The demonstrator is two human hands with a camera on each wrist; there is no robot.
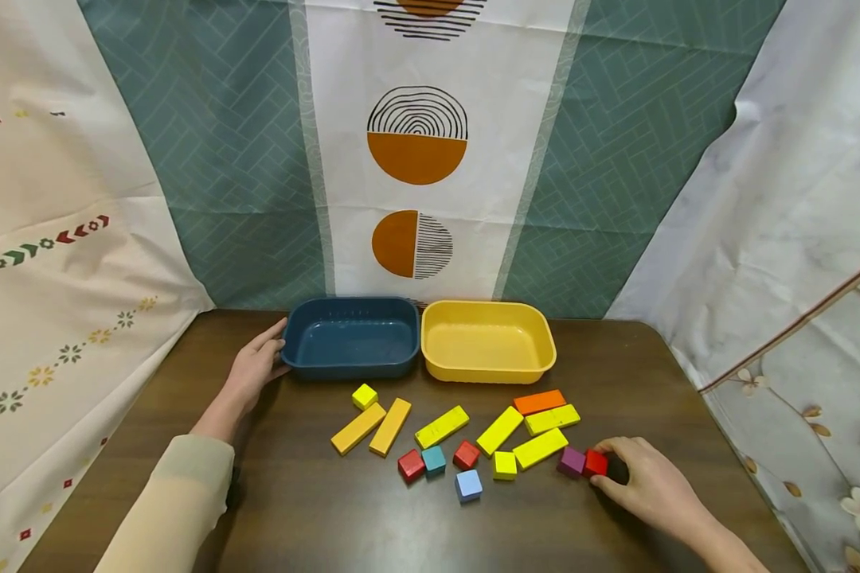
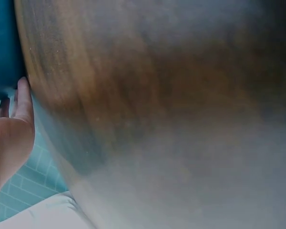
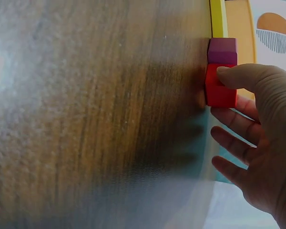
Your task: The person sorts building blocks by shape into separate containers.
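My left hand touches the left wall of the dark blue bin, its fingers fairly straight. The left wrist view shows those fingers against the bin's side. At the right, my right hand pinches a red cube between thumb and index finger. In the right wrist view the thumb lies on the red cube, while the other fingers are spread. A purple cube sits right beside the red one on the table.
A yellow bin stands right of the blue one. Between the hands lie yellow and orange blocks, with an orange-red block behind. Red cubes, a teal cube, a light blue cube and yellow cubes are scattered there.
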